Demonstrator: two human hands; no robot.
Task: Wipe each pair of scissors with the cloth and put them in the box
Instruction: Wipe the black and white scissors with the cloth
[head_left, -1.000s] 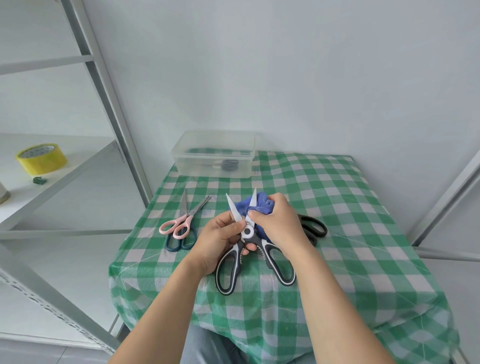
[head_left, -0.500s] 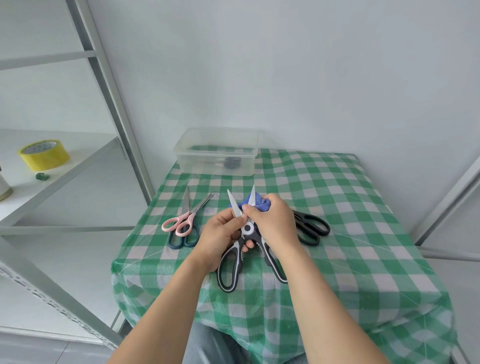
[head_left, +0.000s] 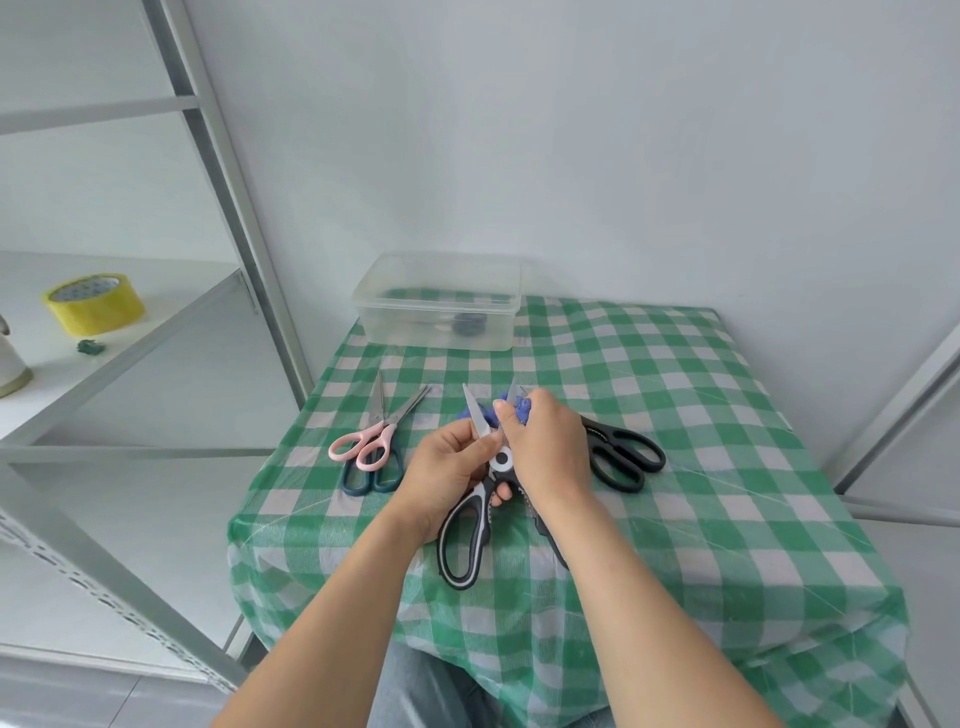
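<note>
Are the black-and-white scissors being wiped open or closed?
Open: the black-and-white scissors have blades spread in a V, handle loops apart.

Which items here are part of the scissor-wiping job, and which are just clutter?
Job: black-and-white kitchen scissors in left hand; blue cloth in right hand; pink-handled scissors; dark teal-handled scissors; black scissors; clear plastic box.
Lying about: yellow tape roll, small green object, both on grey metal shelf.

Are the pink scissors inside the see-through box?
No, the pink scissors lie on the green checked tablecloth, in front of the clear box.
</note>
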